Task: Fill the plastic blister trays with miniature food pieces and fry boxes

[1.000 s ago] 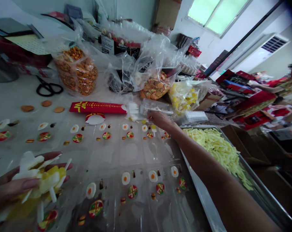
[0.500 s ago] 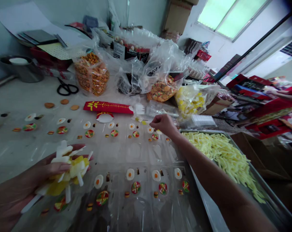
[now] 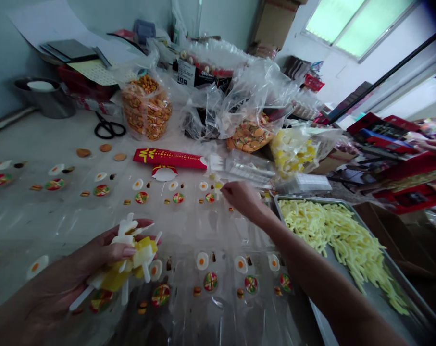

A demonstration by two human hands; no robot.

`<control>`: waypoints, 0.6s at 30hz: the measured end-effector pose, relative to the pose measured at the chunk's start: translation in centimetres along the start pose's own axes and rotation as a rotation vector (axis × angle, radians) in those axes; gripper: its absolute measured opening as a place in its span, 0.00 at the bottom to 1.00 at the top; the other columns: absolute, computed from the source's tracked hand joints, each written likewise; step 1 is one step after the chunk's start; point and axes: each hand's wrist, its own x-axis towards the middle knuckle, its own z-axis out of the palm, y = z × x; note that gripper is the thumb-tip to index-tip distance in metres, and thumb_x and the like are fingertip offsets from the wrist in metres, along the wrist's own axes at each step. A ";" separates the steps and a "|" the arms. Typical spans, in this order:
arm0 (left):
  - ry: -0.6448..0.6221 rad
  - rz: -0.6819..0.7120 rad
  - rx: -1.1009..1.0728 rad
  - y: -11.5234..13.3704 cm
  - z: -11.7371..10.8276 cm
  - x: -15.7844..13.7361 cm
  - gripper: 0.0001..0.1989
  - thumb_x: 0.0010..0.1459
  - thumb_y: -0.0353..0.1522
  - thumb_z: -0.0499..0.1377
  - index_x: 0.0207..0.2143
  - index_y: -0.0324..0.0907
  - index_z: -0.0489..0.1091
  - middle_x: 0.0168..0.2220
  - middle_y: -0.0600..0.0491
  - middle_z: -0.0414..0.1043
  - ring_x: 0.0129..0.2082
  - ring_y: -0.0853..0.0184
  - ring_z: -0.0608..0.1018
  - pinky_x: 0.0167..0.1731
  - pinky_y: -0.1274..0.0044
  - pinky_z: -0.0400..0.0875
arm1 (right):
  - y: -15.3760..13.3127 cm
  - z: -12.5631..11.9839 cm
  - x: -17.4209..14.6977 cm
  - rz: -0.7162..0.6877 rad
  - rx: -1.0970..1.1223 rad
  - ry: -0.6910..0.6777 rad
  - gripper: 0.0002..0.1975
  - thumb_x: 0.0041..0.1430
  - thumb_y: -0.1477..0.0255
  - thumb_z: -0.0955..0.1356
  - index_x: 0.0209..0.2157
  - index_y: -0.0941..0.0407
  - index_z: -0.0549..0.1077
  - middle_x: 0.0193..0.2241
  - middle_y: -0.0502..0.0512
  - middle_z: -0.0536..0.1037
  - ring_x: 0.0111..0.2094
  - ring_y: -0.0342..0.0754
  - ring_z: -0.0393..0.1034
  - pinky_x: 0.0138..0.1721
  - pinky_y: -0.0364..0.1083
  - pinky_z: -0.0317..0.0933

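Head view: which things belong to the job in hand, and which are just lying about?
In the job, it seems:
yellow-and-white stick pieces, bunched in the left hand
clear plastic packaging, with the right hand over its far row
egg pieces and pizza pieces, laid out on the packaging

Apparently lying about, untouched:
black scissors
metal cup
white paper

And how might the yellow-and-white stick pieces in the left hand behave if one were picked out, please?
The stick pieces are probably light, as the left hand holds several at once. Their sticks seem fairly stiff, jutting out straight without drooping. Neighbours might slip loose too, since the pieces overlap at different angles.
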 end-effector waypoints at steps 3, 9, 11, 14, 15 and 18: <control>0.036 0.064 0.043 -0.2 -1.3 0.7 0.47 0.29 0.32 0.74 0.57 0.47 0.69 0.44 0.44 0.82 0.38 0.50 0.85 0.37 0.71 0.81 | 2.3 -0.5 3.9 0.078 0.052 0.016 0.12 0.63 0.71 0.66 0.38 0.56 0.83 0.31 0.57 0.82 0.34 0.50 0.76 0.32 0.43 0.59; 0.098 0.077 0.072 -0.3 -2.4 0.5 0.46 0.28 0.34 0.73 0.56 0.51 0.70 0.45 0.45 0.82 0.37 0.48 0.85 0.40 0.67 0.81 | 3.2 1.4 7.5 0.128 -0.103 -0.084 0.11 0.56 0.71 0.70 0.38 0.58 0.84 0.37 0.64 0.83 0.37 0.54 0.77 0.32 0.43 0.60; 0.101 0.081 0.062 -0.4 -2.6 0.7 0.47 0.29 0.34 0.73 0.58 0.50 0.69 0.45 0.45 0.82 0.37 0.49 0.85 0.39 0.68 0.81 | 3.0 1.8 7.1 0.148 -0.064 -0.017 0.13 0.61 0.67 0.68 0.39 0.56 0.85 0.36 0.62 0.83 0.37 0.53 0.77 0.33 0.43 0.60; 0.100 0.090 0.034 -0.2 -2.6 0.8 0.51 0.29 0.33 0.72 0.62 0.48 0.65 0.44 0.44 0.82 0.37 0.50 0.85 0.36 0.71 0.81 | 2.5 2.0 7.0 0.160 -0.005 -0.006 0.13 0.61 0.62 0.70 0.38 0.54 0.85 0.34 0.60 0.83 0.35 0.51 0.76 0.32 0.43 0.59; 0.098 0.092 0.031 -0.1 -2.5 0.8 0.52 0.29 0.33 0.73 0.63 0.47 0.64 0.44 0.44 0.82 0.37 0.50 0.85 0.35 0.71 0.81 | 2.4 2.1 7.2 0.150 0.001 -0.019 0.12 0.59 0.63 0.71 0.38 0.54 0.85 0.34 0.59 0.83 0.34 0.51 0.76 0.31 0.43 0.59; 0.089 0.084 0.042 0.4 -2.0 0.5 0.52 0.30 0.32 0.73 0.63 0.48 0.64 0.44 0.46 0.82 0.36 0.52 0.85 0.35 0.73 0.81 | 2.3 2.3 8.3 0.162 0.009 -0.035 0.11 0.53 0.65 0.74 0.36 0.55 0.85 0.32 0.58 0.83 0.32 0.50 0.75 0.29 0.43 0.56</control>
